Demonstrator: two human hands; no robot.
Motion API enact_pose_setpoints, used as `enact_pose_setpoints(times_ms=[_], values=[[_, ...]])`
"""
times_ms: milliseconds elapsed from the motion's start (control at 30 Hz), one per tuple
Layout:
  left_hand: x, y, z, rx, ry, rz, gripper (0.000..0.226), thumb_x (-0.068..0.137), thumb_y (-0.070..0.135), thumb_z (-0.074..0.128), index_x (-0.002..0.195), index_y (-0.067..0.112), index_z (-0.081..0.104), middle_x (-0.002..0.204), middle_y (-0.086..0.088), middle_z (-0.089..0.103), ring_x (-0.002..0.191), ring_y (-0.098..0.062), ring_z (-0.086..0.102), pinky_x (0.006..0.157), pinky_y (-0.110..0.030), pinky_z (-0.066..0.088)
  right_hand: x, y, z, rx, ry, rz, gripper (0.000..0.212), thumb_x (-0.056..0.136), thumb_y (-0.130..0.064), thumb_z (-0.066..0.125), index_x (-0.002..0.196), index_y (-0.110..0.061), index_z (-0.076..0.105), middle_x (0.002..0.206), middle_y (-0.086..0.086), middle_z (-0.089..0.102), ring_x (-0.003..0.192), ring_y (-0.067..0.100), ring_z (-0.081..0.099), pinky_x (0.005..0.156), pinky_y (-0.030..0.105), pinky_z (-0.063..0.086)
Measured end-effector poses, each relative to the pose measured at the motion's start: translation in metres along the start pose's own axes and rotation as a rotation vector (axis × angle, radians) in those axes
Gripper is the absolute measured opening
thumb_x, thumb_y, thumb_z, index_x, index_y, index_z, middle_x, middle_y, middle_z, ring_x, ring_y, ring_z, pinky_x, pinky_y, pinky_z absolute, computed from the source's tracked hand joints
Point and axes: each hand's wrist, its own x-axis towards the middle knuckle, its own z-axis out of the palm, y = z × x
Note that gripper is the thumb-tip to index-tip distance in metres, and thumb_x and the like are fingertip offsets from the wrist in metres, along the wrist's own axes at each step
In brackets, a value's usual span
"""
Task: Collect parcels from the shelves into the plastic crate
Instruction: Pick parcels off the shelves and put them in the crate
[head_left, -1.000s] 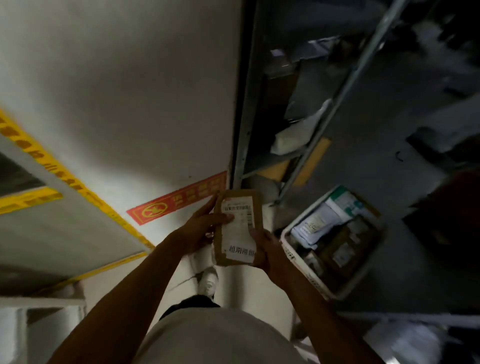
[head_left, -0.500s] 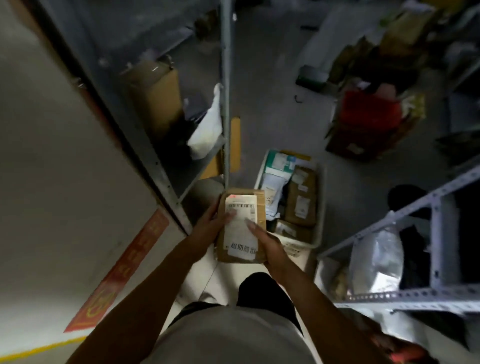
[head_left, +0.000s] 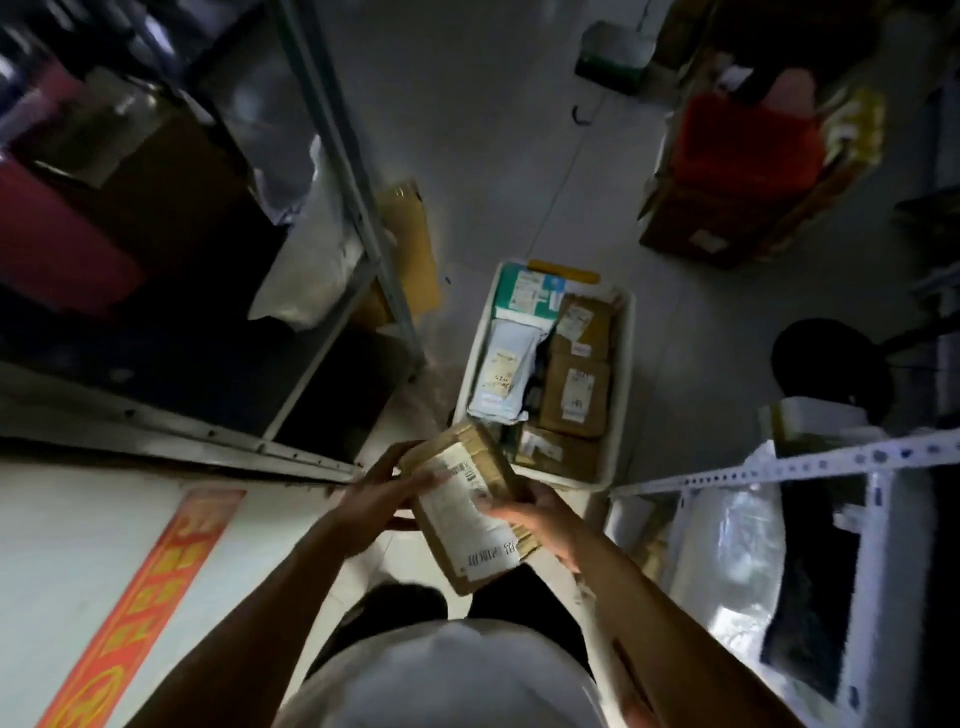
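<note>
Just short of the plastic crate's (head_left: 470, 364) near rim, gripping a flat brown cardboard parcel (head_left: 470, 499) between both hands: left hand (head_left: 376, 501) curling round its left edge with fingers reaching across the white shipping label (head_left: 457, 512), right hand (head_left: 540, 517) clasping the right edge from beneath. Holding it tilted in the air above the floor (head_left: 467, 130), far end pointing toward the crate, not yet over it. Looking scuffed and a little crushed at the corners, taped, with barcode print running along the label. Risking, by judgement, a miss here: letting go too early could be sending the parcel onto the rim or the floor between crate and left shelf (head_left: 332, 156). Finding the crate already crowded with boxes and a white mailer bag (head_left: 501, 374), so possibly landing on top and sliding off. Standing close by on the right, a second metal shelf (head_left: 810, 462) holding bagged goods.
</note>
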Motion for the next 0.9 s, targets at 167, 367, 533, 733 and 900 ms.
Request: enact_pose_setpoints(times_ms=[167, 367, 533, 733, 900], values=[[0.052, -0.009, 0.022, -0.064, 0.106, -0.138, 0.066, 0.059, 0.044, 0.091, 0.108, 0.013, 0.059, 0.1, -0.018, 0.071, 0.093, -0.042, 0.071, 0.08, -0.056, 0.056, 0.049, -0.011, -0.057, -0.103, -0.119, 0.122, 0.044, 0.073, -0.033, 0.088, 0.106, -0.009, 0.071, 0.103, -0.002, 0.071, 0.098, 0.013, 0.067, 0.089, 0.024, 0.045], [0.139, -0.035, 0.034, -0.207, 0.224, -0.191, 0.048, 0.072, 0.042, 0.088, 0.096, 0.013, 0.058, 0.105, -0.022, 0.072, 0.098, -0.041, 0.069, 0.071, -0.045, 0.058, 0.134, 0.027, -0.118, 0.172, 0.067, 0.166, 0.076, 0.07, -0.043, 0.088, 0.138, -0.027, 0.057, 0.126, 0.009, 0.07, 0.12, 0.028, 0.066, 0.106, 0.053, 0.048], [0.264, -0.084, 0.027, -0.234, 0.27, -0.206, 0.046, 0.083, 0.033, 0.071, 0.118, 0.01, 0.052, 0.111, -0.016, 0.068, 0.098, -0.029, 0.071, 0.07, -0.036, 0.062, 0.226, 0.09, -0.145, 0.304, 0.128, 0.185, 0.051, 0.078, -0.024, 0.08, 0.125, -0.02, 0.062, 0.119, 0.003, 0.074, 0.113, 0.022, 0.07, 0.089, 0.039, 0.06], [0.374, -0.146, 0.001, -0.309, 0.141, -0.323, 0.091, 0.05, 0.045, 0.097, 0.118, 0.009, 0.048, 0.12, -0.02, 0.069, 0.113, -0.035, 0.068, 0.085, -0.05, 0.06, 0.33, 0.159, -0.164, 0.249, 0.284, 0.131, 0.05, 0.074, -0.033, 0.085, 0.115, -0.008, 0.068, 0.115, 0.011, 0.074, 0.11, 0.029, 0.071, 0.085, 0.039, 0.061], [0.403, -0.167, -0.007, -0.093, 0.17, -0.451, 0.073, 0.072, 0.05, 0.084, 0.123, 0.009, 0.05, 0.114, -0.014, 0.072, 0.108, -0.034, 0.07, 0.086, -0.056, 0.059, 0.361, 0.193, -0.168, 0.183, 0.286, 0.2, 0.046, 0.076, -0.041, 0.087, 0.115, -0.021, 0.072, 0.115, 0.001, 0.076, 0.111, 0.027, 0.07, 0.09, 0.052, 0.059]])
